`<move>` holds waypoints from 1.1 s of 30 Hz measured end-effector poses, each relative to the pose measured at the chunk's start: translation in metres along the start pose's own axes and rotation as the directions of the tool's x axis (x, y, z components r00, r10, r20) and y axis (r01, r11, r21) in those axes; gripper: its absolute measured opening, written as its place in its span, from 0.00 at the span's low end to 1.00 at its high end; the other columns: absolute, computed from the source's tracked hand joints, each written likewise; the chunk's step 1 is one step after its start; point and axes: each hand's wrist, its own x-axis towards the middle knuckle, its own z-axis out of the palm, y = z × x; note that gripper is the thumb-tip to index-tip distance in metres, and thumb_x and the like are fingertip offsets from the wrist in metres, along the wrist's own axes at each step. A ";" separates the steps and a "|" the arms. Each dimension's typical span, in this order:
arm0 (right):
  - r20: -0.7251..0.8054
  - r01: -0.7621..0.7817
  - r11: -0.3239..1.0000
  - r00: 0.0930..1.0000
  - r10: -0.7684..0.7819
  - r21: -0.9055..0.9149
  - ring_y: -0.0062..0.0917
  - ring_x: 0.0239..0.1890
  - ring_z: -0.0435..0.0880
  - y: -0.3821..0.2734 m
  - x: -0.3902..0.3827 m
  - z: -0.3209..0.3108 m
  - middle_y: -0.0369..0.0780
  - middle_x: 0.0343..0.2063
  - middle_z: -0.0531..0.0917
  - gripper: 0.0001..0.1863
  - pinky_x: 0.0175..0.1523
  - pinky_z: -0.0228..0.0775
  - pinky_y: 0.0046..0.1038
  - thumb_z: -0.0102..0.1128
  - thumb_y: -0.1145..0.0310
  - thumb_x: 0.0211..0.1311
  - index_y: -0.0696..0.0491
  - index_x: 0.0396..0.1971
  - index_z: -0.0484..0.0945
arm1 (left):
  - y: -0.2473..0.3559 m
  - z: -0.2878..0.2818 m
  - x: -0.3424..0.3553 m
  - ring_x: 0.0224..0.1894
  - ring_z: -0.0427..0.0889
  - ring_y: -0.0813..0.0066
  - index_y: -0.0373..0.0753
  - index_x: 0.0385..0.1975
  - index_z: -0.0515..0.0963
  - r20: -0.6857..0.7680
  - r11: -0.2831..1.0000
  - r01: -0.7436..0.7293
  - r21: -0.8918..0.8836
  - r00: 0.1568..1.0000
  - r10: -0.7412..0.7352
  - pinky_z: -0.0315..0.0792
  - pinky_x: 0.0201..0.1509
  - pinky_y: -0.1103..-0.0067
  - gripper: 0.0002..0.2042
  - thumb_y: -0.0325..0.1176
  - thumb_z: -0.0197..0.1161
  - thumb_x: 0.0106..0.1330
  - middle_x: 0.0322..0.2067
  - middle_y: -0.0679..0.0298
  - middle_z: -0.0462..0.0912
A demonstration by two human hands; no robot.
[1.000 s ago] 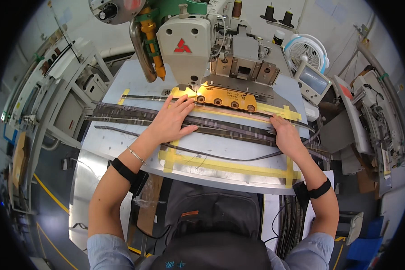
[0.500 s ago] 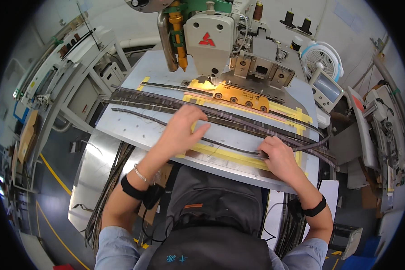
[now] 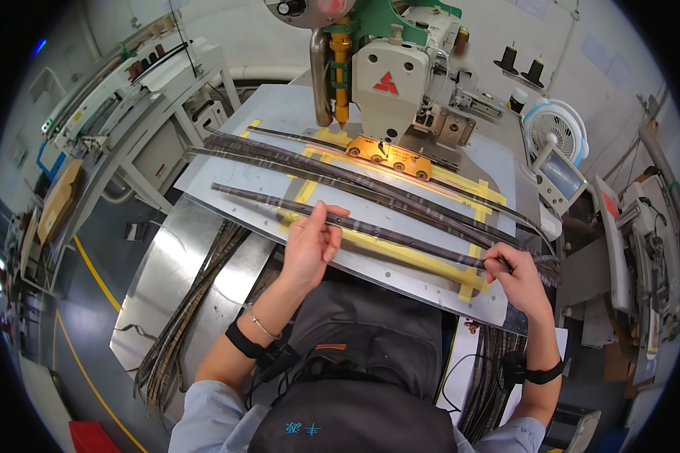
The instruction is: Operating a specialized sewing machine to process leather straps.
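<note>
1. Left hand point(image 3: 310, 243) pinches the dark strip point(image 3: 370, 226) at its fingertips; keep it flat on the table point(image 3: 227, 162).
2. Right hand point(image 3: 517, 275) grips the strip's far end; pull gently taut, aligned with the yellow tape point(image 3: 423, 260) between both hands.

Both hands on a dark strip at the sewing table

The left hand point(image 3: 310, 245) and right hand point(image 3: 515, 278) pinch one long dark patterned strip point(image 3: 400, 235) over the yellow-taped metal plate point(image 3: 227, 177), below the sewing machine point(image 3: 389, 75).
</note>
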 end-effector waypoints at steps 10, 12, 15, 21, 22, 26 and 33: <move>-0.035 -0.009 1.000 0.999 0.009 -0.023 0.14 0.22 0.72 0.026 -0.008 -0.031 0.35 0.16 0.74 0.02 0.30 0.63 0.19 0.54 0.78 0.61 0.60 0.30 0.74 | 0.016 0.009 -0.020 0.11 0.59 0.88 0.30 0.40 0.76 -0.052 0.976 -0.216 0.017 0.975 0.216 0.51 0.13 0.89 0.21 0.44 0.43 0.75 0.13 0.68 0.69; -0.042 -0.007 0.999 0.999 0.006 -0.031 0.15 0.21 0.72 0.024 -0.006 -0.030 0.35 0.16 0.74 0.02 0.30 0.63 0.19 0.54 0.78 0.61 0.60 0.30 0.74 | 0.018 0.010 -0.021 0.09 0.56 0.87 0.30 0.42 0.74 -0.080 0.978 -0.201 0.051 0.976 0.205 0.50 0.13 0.87 0.21 0.44 0.42 0.76 0.11 0.68 0.67; -0.042 -0.016 0.999 0.999 0.015 -0.040 0.15 0.21 0.72 0.024 -0.005 -0.031 0.36 0.16 0.74 0.02 0.29 0.63 0.19 0.54 0.78 0.61 0.61 0.30 0.74 | 0.020 0.013 -0.023 0.09 0.57 0.87 0.30 0.43 0.73 -0.093 0.979 -0.195 0.052 0.975 0.200 0.50 0.13 0.87 0.21 0.45 0.42 0.76 0.12 0.68 0.68; -0.045 -0.009 0.999 0.999 0.006 -0.050 0.15 0.20 0.71 0.025 -0.004 -0.033 0.35 0.16 0.73 0.03 0.27 0.62 0.20 0.54 0.77 0.61 0.61 0.29 0.74 | 0.022 0.020 -0.027 0.10 0.62 0.87 0.30 0.42 0.76 -0.066 0.979 -0.206 0.014 0.976 0.206 0.53 0.11 0.89 0.21 0.45 0.45 0.75 0.14 0.66 0.72; -0.049 -0.011 0.999 0.999 0.008 -0.048 0.15 0.20 0.71 0.025 -0.004 -0.034 0.35 0.16 0.73 0.03 0.27 0.62 0.20 0.54 0.77 0.61 0.61 0.29 0.74 | 0.022 0.021 -0.028 0.10 0.62 0.87 0.30 0.42 0.76 -0.062 0.979 -0.204 0.015 0.977 0.204 0.53 0.11 0.89 0.21 0.45 0.45 0.75 0.14 0.66 0.72; -0.063 -0.019 0.998 0.998 0.015 -0.057 0.15 0.19 0.71 0.023 -0.006 -0.034 0.35 0.16 0.72 0.04 0.27 0.62 0.21 0.55 0.76 0.61 0.61 0.29 0.74 | 0.023 0.026 -0.032 0.10 0.63 0.87 0.30 0.42 0.76 -0.036 0.974 -0.227 0.009 0.973 0.227 0.53 0.11 0.89 0.19 0.43 0.47 0.74 0.15 0.66 0.72; -0.073 -0.006 1.000 0.997 0.005 -0.023 0.16 0.21 0.71 0.015 -0.013 -0.024 0.35 0.17 0.72 0.03 0.28 0.65 0.21 0.56 0.77 0.60 0.61 0.29 0.74 | 0.007 0.049 -0.042 0.15 0.69 0.87 0.31 0.48 0.74 0.065 0.994 -0.051 0.095 0.997 0.045 0.59 0.14 0.90 0.11 0.29 0.55 0.69 0.25 0.63 0.78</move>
